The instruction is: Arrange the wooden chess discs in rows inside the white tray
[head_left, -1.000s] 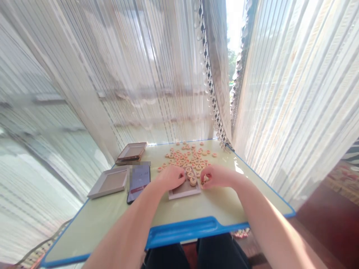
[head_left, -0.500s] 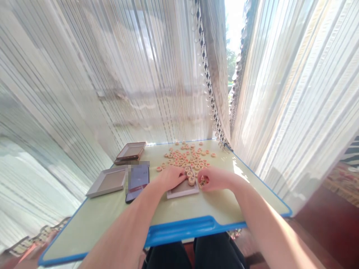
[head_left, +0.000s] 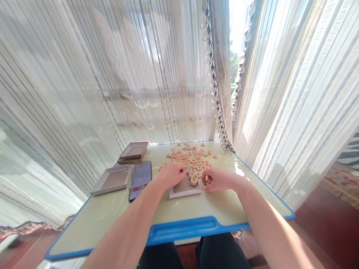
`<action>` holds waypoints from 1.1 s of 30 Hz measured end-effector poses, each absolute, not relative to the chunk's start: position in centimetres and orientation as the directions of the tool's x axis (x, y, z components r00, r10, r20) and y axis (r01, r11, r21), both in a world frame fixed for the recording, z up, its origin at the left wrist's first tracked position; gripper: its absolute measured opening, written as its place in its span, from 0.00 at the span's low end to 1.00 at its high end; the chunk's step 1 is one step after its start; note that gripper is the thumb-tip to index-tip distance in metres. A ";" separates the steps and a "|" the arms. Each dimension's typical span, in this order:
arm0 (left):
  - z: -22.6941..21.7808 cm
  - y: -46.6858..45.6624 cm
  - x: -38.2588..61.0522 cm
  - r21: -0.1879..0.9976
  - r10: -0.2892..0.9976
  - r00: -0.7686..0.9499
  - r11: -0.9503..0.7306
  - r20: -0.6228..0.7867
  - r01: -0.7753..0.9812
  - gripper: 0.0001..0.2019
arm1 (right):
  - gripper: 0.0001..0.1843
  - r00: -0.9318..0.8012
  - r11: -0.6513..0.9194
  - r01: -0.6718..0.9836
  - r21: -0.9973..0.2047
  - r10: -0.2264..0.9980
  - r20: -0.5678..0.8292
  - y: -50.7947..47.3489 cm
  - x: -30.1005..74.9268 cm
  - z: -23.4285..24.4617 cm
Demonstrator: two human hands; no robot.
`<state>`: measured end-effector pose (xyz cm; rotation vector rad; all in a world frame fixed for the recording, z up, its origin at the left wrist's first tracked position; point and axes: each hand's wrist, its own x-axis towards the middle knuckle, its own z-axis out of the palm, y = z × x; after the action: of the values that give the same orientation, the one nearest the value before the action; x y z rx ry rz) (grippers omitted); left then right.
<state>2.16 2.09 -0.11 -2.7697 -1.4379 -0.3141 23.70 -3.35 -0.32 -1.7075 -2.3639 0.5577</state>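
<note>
A shallow grey box tray (head_left: 185, 193) lies in front of me with several round wooden Chinese chess pieces (head_left: 193, 181) along its right side. My left hand (head_left: 173, 175) rests over the tray's left edge, its fingers curled closed; what they hold, if anything, is hidden. Just beyond the tray's right edge, my right hand (head_left: 220, 179) pinches a round Chinese chess piece (head_left: 205, 185) with a dark character on its face, low at the table top. Many more loose pieces (head_left: 193, 152), most marked in red, lie scattered behind both hands.
A tablet or phone (head_left: 141, 179), partly blurred out, lies left of my left forearm. Another shallow grey box part (head_left: 110, 181) and stacked brown-edged trays (head_left: 134, 150) sit farther left. The pale table has a blue rim (head_left: 185, 228). Striped sheer curtains (head_left: 157, 74) hang behind it.
The whole view has shifted slightly. My right hand stays at the piece beside the tray, and my left hand keeps its place at the tray's left edge with fingers still curled.
</note>
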 end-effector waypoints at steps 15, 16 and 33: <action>-1.3 3.2 1.5 0.060 0.830 0.485 -0.518 0.277 0.853 0.16 | 0.12 -0.407 0.285 0.769 -0.572 0.909 -0.094 -3.9 23.4 0.4; -1.3 3.2 1.6 0.059 0.829 0.488 -0.521 0.274 0.851 0.14 | 0.12 -0.428 0.296 0.736 -0.608 0.900 -0.080 -4.1 23.1 0.6; -0.9 2.9 2.1 0.060 0.797 0.551 -0.580 0.247 0.813 0.14 | 0.10 -0.444 0.497 0.693 -0.523 0.865 0.235 -3.8 19.2 -0.6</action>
<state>2.11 2.92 -0.91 -2.7123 -1.4098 -0.3831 19.18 -3.79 -0.63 -1.2814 -2.2712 0.4870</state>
